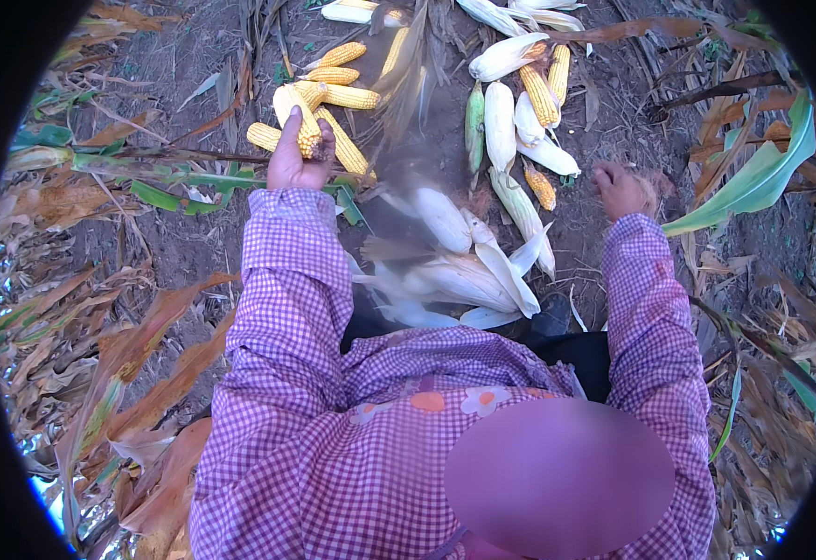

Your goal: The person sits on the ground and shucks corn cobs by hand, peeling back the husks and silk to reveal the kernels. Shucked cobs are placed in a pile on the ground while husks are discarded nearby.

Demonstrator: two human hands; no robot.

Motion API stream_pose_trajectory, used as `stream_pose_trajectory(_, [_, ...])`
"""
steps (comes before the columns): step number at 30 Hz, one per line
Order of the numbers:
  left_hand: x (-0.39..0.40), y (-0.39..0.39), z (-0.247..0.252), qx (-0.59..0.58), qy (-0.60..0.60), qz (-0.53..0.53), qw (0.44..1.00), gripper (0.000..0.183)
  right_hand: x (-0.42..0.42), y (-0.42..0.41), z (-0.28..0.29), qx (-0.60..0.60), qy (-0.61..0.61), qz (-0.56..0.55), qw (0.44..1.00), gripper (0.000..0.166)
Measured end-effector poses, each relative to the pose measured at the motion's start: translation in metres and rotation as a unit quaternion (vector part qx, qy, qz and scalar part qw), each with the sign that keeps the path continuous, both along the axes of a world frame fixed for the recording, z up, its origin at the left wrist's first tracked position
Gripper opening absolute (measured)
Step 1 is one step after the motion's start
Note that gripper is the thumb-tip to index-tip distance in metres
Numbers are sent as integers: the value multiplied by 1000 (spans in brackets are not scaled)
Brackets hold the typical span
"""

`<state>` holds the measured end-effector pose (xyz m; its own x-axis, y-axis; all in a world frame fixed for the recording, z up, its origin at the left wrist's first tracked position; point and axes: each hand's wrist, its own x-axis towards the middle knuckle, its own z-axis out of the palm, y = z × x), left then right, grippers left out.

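My left hand grips a bare yellow corn cob above a loose group of husked cobs lying on the soil. Off to the right, my right hand is low over the ground with its fingers curled. Brown corn silk lies against the back of that hand; whether the fingers hold anything is hidden. Nearest to it is a pile of ears in pale husks, with a small partly filled cob beside them. Loose husks lie close in front of my body, partly blurred.
Dry corn stalks and leaves crowd the left side. A green leaf arches in from the right, near my right hand. A stalk lies across the ground by my left wrist. A dark shoe shows below the husks.
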<state>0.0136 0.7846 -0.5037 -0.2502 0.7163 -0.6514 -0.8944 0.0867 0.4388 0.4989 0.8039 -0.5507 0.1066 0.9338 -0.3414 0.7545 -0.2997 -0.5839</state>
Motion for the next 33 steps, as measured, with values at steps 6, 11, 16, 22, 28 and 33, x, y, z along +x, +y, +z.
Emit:
stream_pose_trajectory(6, [-19, 0, 3, 12, 68, 17, 997, 24, -117, -29, -70, -61, -11, 300, 952, 26])
stream_pose_trajectory(11, [-9, -14, 23, -56, 151, -131, 978, 25, -157, -50, -161, -117, -130, 310, 934, 27])
stream_pose_trajectory(16, [1, -27, 51, -29, 259, -202, 944, 21, -140, -64, -228, -20, -71, 354, 932, 26])
stream_pose_trajectory(22, [8, -33, 59, -19, 259, -221, 940, 23, -139, -18, -113, -345, 237, 152, 895, 31])
stream_pose_trajectory(28, [27, -43, 79, 17, 291, -264, 920, 26, -52, 30, 29, -105, 284, -64, 951, 21])
stream_pose_trajectory(33, [29, -46, 83, 34, 310, -288, 905, 27, 127, 29, 41, -29, 125, -144, 981, 21])
